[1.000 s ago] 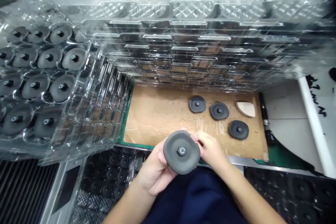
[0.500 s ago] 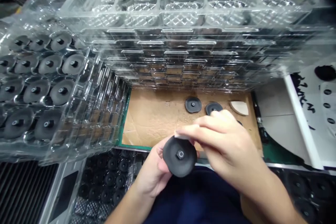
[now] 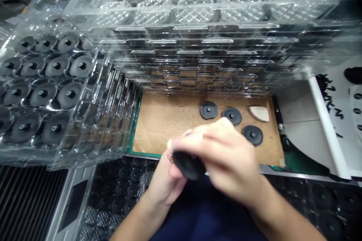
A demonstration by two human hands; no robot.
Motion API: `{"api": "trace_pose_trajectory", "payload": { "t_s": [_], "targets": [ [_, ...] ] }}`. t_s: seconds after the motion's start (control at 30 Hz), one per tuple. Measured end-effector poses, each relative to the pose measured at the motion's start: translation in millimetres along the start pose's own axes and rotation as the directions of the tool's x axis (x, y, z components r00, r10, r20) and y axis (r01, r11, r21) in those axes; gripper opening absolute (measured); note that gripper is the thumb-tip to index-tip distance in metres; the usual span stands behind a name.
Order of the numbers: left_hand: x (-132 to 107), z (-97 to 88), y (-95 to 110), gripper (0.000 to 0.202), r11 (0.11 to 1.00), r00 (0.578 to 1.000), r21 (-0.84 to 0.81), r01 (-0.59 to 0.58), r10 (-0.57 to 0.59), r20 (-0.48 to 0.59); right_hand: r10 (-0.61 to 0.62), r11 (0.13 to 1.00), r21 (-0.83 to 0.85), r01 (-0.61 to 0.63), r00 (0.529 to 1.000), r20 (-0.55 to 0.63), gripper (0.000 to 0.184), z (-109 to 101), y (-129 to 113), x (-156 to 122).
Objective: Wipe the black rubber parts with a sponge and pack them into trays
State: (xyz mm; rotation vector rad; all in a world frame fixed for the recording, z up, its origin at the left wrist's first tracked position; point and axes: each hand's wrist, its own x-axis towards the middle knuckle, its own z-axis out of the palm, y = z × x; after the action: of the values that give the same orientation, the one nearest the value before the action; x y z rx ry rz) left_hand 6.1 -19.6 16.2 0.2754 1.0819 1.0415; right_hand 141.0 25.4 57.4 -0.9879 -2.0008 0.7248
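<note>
Low in the middle, my left hand (image 3: pixel 162 180) grips a black round disc (image 3: pixel 189 167) by its edge, and the disc is tilted. My right hand (image 3: pixel 229 154) lies across the top of that disc with its fingers bent together, blurred by motion. Its fingertips reach the disc's far left edge; whatever they pinch is hidden. Beyond my hands, a brown cardboard sheet (image 3: pixel 158 120) bears three similar discs with small raised centres: one disc (image 3: pixel 209 110) at the back, a second disc (image 3: pixel 232 115) beside it, and a third disc (image 3: pixel 252 135) nearer. A pale wedge-shaped piece (image 3: pixel 259 113) lies at the right.
A tall stack of clear plastic trays (image 3: pixel 195 41) stands behind the cardboard. At the left, another tray stack (image 3: pixel 96 101) holds rows of black discs. More filled trays (image 3: pixel 118 184) sit low by my left arm. A white panel with dark writing (image 3: pixel 333 113) stands at the right.
My right hand has moved left and over the held disc, now covering its centre. The pale thing seen at its fingertips is hidden now. The third disc on the cardboard has come into view.
</note>
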Motion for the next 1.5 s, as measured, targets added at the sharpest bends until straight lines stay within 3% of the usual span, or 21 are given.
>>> {"api": "trace_pose_trajectory", "payload": {
  "t_s": [0.1, 0.17, 0.3, 0.43, 0.5, 0.57, 0.6, 0.67, 0.73, 0.77, 0.9, 0.97, 1.03, 1.07, 1.13, 1.17, 1.23, 1.3, 1.33, 1.4, 1.5],
  "targets": [
    [4.1, -5.0, 4.6, 0.072, 0.995, 0.998, -0.075, -0.063, 0.062, -0.019, 0.329, 0.944, -0.042, -0.328, 0.944, 0.008, 0.023, 10.1, 33.5, -15.0],
    [5.1, -8.7, 8.4, 0.068, 0.988, 0.996, -0.127, -0.09, 0.088, -0.019, 0.445, 0.895, -0.042, -0.443, 0.894, 0.057, 0.022, 24.3, 54.7, -36.3],
    [4.7, -12.1, 12.3, 0.07, 0.986, 0.997, -0.149, -0.071, 0.073, 0.004, 0.484, 0.874, -0.019, -0.486, 0.864, 0.14, 0.019, 50.2, 74.1, -75.7],
    [4.8, -9.1, 9.9, 0.071, 0.989, 0.999, -0.139, -0.055, 0.054, -0.008, 0.541, 0.841, -0.007, -0.541, 0.839, 0.051, 0.021, 35.1, 52.6, -60.5],
    [4.8, -7.0, 7.3, 0.071, 0.99, 0.998, -0.128, -0.066, 0.065, -0.015, 0.515, 0.857, 0.059, -0.512, 0.851, -0.099, 0.021, 20.3, 28.7, -37.8],
    [4.2, -5.8, 4.7, 0.066, 0.991, 0.999, -0.127, -0.035, 0.036, 0.006, 0.387, 0.922, 0.125, -0.368, 0.899, -0.208, 0.021, 11.1, 4.3, -18.0],
    [3.7, -5.9, 3.7, 0.062, 0.991, 1.0, -0.135, -0.012, 0.014, 0.018, 0.306, 0.95, 0.131, -0.285, 0.932, -0.195, 0.021, 9.4, -5.4, -11.2],
    [2.8, -7.0, 1.9, 0.058, 0.988, 1.0, -0.153, 0.019, -0.016, 0.023, 0.224, 0.965, 0.146, -0.219, 0.975, -0.012, 0.021, 10.2, -16.7, -4.1],
    [2.2, -7.8, 0.1, 0.058, 0.987, 1.0, -0.161, 0.016, -0.017, -0.004, 0.237, 0.953, 0.144, -0.267, 0.952, 0.194, 0.02, 13.6, -17.7, -2.5],
    [1.9, -7.6, -0.9, 0.056, 0.988, 1.0, -0.153, 0.016, -0.018, -0.006, 0.259, 0.947, 0.136, -0.292, 0.941, 0.219, 0.02, 15.5, -16.0, -2.5],
    [0.7, -3.0, -1.6, 0.038, 0.988, 0.994, -0.132, 0.075, -0.064, 0.087, 0.203, 0.97, 0.138, -0.2, 0.979, -0.013, 0.023, 14.7, -11.3, -6.8],
    [0.4, -1.7, 0.5, 0.043, 0.985, 0.991, -0.149, 0.08, -0.062, 0.123, 0.187, 0.955, 0.213, -0.205, 0.977, 0.101, 0.022, 5.9, -12.7, -13.7],
    [0.9, -2.1, 2.4, 0.055, 0.982, 0.989, -0.171, 0.085, -0.062, 0.137, 0.241, 0.93, 0.214, -0.3, 0.934, 0.263, 0.02, -5.6, -13.8, -22.3],
    [1.4, -2.5, 2.8, 0.06, 0.98, 0.988, -0.176, 0.088, -0.064, 0.139, 0.291, 0.924, 0.163, -0.345, 0.914, 0.284, 0.02, -10.7, -13.6, -25.9],
    [2.0, -2.5, 2.3, 0.066, 0.982, 0.99, -0.172, 0.076, -0.054, 0.128, 0.348, 0.935, 0.001, -0.355, 0.918, 0.192, 0.02, -16.6, -11.3, -29.3],
    [1.8, -1.8, 1.9, 0.069, 0.984, 0.991, -0.166, 0.065, -0.045, 0.124, 0.32, 0.946, -0.083, -0.312, 0.941, 0.11, 0.02, -17.4, -9.3, -28.6],
    [0.3, 0.1, 1.7, 0.068, 0.985, 0.989, -0.159, 0.071, -0.049, 0.138, 0.129, 0.976, -0.175, -0.126, 0.992, 0.004, 0.024, -16.1, -3.9, -23.1],
    [-2.1, 1.6, 2.6, 0.06, 0.982, 0.977, -0.151, 0.114, -0.083, 0.197, -0.087, 0.991, -0.094, 0.091, 0.995, 0.048, 0.031, -14.2, 1.6, -15.6],
    [-3.0, 1.6, 3.2, 0.054, 0.981, 0.968, -0.143, 0.128, -0.093, 0.232, -0.137, 0.99, -0.021, 0.14, 0.986, 0.1, 0.032, -13.7, 3.5, -12.5],
    [-3.6, 0.4, 4.0, 0.045, 0.984, 0.954, -0.12, 0.135, -0.096, 0.285, -0.098, 0.995, 0.036, 0.093, 0.979, 0.18, 0.033, -13.1, 3.9, -9.3],
    [-2.3, -2.5, 2.8, 0.04, 0.981, 0.943, -0.095, 0.17, -0.134, 0.304, -0.043, 0.993, -0.104, 0.058, 0.989, 0.142, 0.032, -11.8, -2.1, -10.5]
  ]
}}
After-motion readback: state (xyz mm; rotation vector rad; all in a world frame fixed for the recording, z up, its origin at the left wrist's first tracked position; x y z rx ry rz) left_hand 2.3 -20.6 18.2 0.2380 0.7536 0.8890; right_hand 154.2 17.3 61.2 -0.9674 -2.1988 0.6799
